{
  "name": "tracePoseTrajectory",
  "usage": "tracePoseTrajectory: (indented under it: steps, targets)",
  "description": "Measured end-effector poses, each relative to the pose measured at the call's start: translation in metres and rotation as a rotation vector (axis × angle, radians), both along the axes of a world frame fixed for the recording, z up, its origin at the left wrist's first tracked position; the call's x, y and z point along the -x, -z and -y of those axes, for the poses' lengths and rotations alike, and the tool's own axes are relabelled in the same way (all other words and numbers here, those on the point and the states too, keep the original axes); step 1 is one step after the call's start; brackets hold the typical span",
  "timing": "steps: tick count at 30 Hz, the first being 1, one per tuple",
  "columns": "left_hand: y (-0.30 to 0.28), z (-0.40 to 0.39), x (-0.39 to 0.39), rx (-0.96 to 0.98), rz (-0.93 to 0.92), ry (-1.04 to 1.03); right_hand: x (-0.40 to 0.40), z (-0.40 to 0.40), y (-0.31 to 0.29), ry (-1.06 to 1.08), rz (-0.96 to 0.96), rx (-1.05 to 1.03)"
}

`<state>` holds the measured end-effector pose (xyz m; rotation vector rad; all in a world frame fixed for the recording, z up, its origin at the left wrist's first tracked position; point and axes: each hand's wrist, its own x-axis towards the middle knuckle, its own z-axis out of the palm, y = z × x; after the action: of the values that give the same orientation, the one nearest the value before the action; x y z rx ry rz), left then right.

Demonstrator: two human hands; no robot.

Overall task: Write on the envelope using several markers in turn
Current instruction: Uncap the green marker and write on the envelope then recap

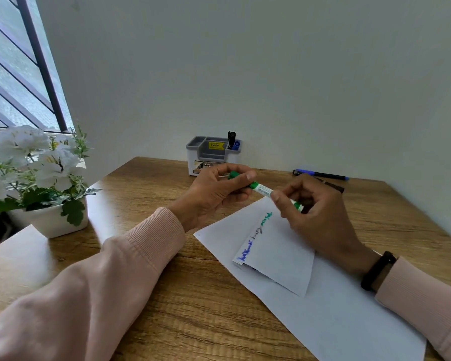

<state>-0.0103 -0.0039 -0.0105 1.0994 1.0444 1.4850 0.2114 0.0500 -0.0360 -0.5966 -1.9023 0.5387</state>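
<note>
A white envelope [279, 256] lies on a white sheet of paper [349, 316] on the wooden desk [141, 204]. Blue, black and green writing runs along the envelope's left edge. Both hands hold a green marker [262, 189] in the air above the envelope's far end. My left hand [216, 194] grips its green cap end. My right hand [315, 212] grips the barrel's other end. Whether the cap sits fully on cannot be told.
A grey and white desk organizer [214, 155] stands at the back by the wall, holding a black marker [231, 139]. A blue marker [320, 174] and a dark marker [333, 187] lie behind my right hand. A pot of white flowers [44, 183] stands at the left.
</note>
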Motion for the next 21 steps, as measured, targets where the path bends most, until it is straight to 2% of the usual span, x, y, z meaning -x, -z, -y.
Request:
tracePoseTrajectory:
  steps: [4, 7, 12, 17, 21]
  targets:
    - [0.001, 0.000, -0.008, -0.069, -0.099, -0.117, 0.003, 0.001, 0.004, -0.044, 0.129, -0.080]
    - [-0.001, 0.002, -0.014, -0.155, -0.222, -0.144, 0.002, -0.005, 0.003, 0.101, 0.155, -0.176]
    - [0.000, 0.005, -0.025, -0.216, -0.510, -0.081, -0.002, -0.008, 0.001, 0.282, 0.304, -0.178]
    - [0.003, 0.009, -0.026, -0.192, -0.525, -0.007, -0.004, -0.005, 0.000, 0.403, 0.515, -0.235]
    - [0.003, 0.011, -0.029, -0.106, -0.498, 0.091, -0.003, -0.001, -0.003, 0.436, 0.477, -0.319]
